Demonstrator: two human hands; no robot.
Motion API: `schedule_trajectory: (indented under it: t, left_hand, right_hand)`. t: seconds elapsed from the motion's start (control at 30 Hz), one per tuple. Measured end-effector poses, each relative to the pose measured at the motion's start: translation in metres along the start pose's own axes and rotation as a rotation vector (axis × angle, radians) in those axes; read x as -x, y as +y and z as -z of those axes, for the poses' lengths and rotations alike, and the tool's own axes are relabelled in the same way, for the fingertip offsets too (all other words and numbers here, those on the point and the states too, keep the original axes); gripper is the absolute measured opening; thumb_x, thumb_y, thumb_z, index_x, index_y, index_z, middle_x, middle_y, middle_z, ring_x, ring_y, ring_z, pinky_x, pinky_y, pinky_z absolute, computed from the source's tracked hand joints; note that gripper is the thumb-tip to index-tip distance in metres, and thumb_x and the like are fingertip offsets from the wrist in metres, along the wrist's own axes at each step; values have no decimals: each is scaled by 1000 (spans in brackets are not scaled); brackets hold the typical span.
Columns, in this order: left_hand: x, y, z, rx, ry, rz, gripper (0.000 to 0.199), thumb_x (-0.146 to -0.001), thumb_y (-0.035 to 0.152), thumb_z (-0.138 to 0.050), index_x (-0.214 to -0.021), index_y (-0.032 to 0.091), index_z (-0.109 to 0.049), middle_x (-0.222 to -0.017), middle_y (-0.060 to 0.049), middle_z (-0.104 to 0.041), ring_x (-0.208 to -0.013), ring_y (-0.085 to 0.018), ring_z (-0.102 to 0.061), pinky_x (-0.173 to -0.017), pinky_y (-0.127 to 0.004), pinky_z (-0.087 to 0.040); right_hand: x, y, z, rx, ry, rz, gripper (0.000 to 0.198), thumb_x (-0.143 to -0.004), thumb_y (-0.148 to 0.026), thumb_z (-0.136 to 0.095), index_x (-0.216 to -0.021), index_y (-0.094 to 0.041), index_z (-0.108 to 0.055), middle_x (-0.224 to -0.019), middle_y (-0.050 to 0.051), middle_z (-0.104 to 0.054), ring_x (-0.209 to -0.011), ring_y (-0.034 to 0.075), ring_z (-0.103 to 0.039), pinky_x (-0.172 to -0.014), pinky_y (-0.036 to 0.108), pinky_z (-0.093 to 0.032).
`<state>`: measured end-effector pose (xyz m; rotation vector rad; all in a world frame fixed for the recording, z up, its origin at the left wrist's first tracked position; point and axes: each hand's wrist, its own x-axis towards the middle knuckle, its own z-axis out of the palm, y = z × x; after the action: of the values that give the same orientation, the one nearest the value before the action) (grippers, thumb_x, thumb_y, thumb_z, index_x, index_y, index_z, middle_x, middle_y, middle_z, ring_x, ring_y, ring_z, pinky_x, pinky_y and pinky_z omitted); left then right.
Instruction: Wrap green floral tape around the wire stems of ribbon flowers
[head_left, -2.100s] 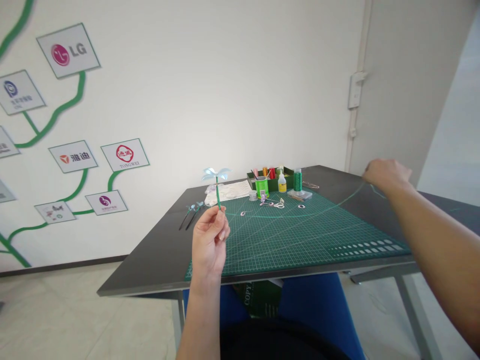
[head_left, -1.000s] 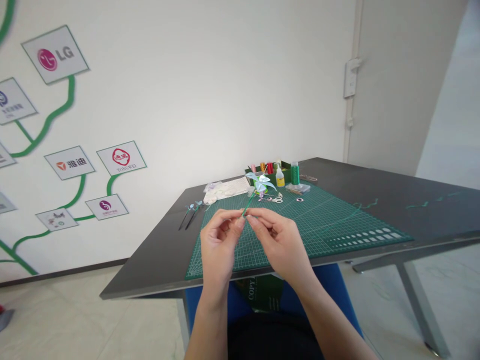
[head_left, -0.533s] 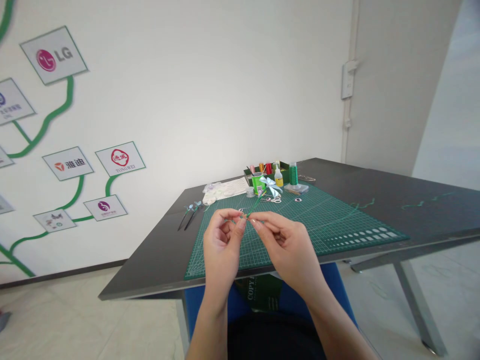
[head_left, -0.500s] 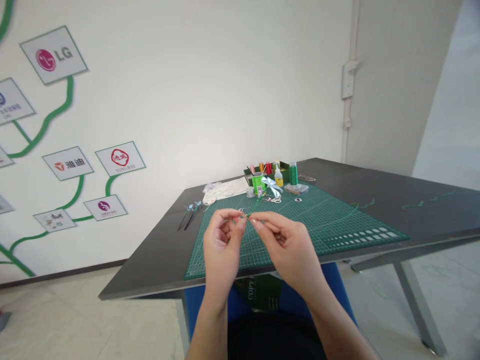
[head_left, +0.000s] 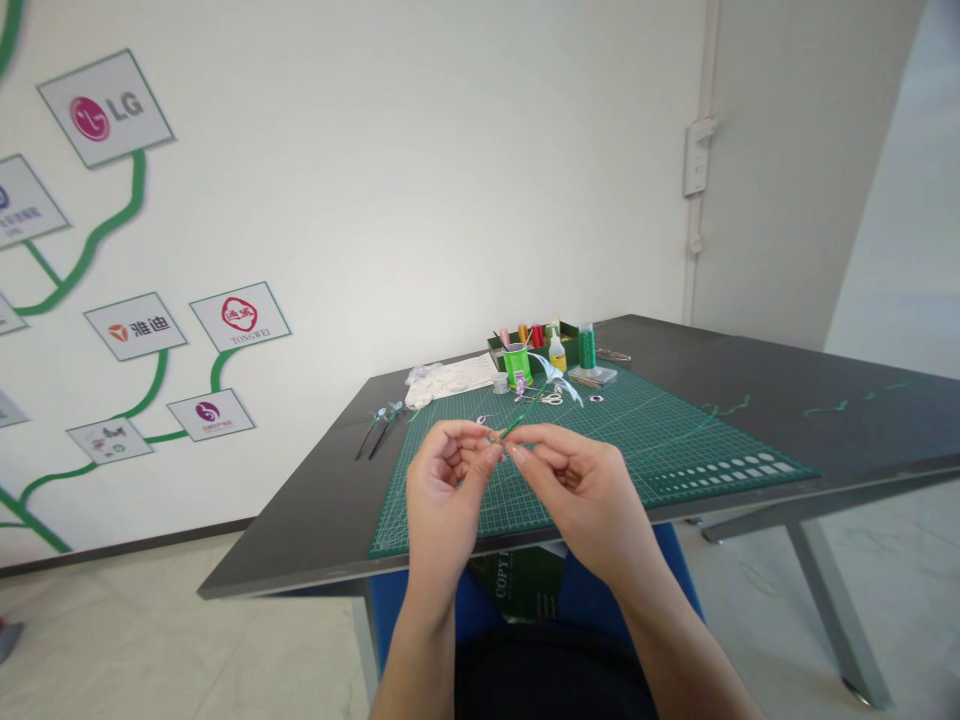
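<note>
Over the near part of the cutting mat, my left hand (head_left: pixel 450 475) and my right hand (head_left: pixel 592 490) meet fingertip to fingertip. Both pinch the lower end of a thin green flower stem (head_left: pixel 511 428). It slants up and away to the right, and pale blue petals (head_left: pixel 561 380) fan out at its far end. Thumbs and forefingers are closed, the other fingers curled. Exactly what lies between the fingertips is too small to make out.
The green cutting mat (head_left: pixel 435 510) covers the table's middle. Behind stand a green can (head_left: pixel 517 365), glue bottle (head_left: pixel 556 352), green thread spool (head_left: pixel 586 346) and box of spools (head_left: pixel 499 350). Scissors (head_left: pixel 552 398) lie nearby. Two dark blue-flowered sticks (head_left: pixel 384 435) rest left, green thread scraps (head_left: pixel 825 410) right.
The flower has turned about its stem, so its petals now show a different side and sit slightly further right. Both hands stay almost in place, still pinching.
</note>
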<state>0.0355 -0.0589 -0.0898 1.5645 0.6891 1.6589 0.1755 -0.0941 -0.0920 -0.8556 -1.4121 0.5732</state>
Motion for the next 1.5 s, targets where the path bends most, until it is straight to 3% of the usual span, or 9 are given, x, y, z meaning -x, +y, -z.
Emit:
schedule_trajectory:
  t: [0.33, 0.47, 0.67, 1.2, 1.5]
  left_hand:
    - [-1, -3, 3, 144, -75, 111, 27, -75, 30, -97, -86, 17, -76, -76, -1, -74, -68, -11, -65, -63, -17, -52]
    - [-3, -4, 3, 167, -113, 127, 28, -77, 37, -95, -81, 16, -78, -69, -1, -72, -57, -8, -54, -54, -16, -43]
    - [-4, -6, 5, 139, -124, 124, 23, -82, 38, -91, -81, 16, -82, -70, -2, -72, -57, -8, -49, -52, -16, -39]
    - [3, 1, 2, -47, 10, -59, 7, -85, 22, -84, -81, 17, -82, -68, 0, -68, -59, -10, -56, -52, -16, -45]
    - [8, 7, -1, -151, -7, -159, 7, -91, 20, -79, -84, 18, -78, -77, 0, -68, -62, -10, -61, -53, -18, -48]
  right_hand:
    - [2, -6, 7, 19, 8, 19, 30, -95, -32, -60, -89, -8, -77, -53, -11, -25, -49, 9, -20, -47, 27, -16]
    - [5, -7, 9, 59, -6, 31, 33, -97, -30, -60, -93, -6, -82, -54, -10, -26, -51, 10, -21, -48, 27, -18]
    - [5, -5, 9, 101, -3, 37, 36, -99, -29, -59, -103, -6, -85, -54, -9, -27, -51, 10, -21, -48, 28, -18]
    - [9, -13, 11, 156, 6, 49, 37, -99, -28, -58, -106, -6, -88, -54, -9, -26, -51, 10, -21, -49, 28, -20]
    - [8, -15, 11, 150, 3, 38, 38, -99, -29, -58, -105, -5, -87, -55, -8, -27, -52, 10, -21, -48, 27, -20]
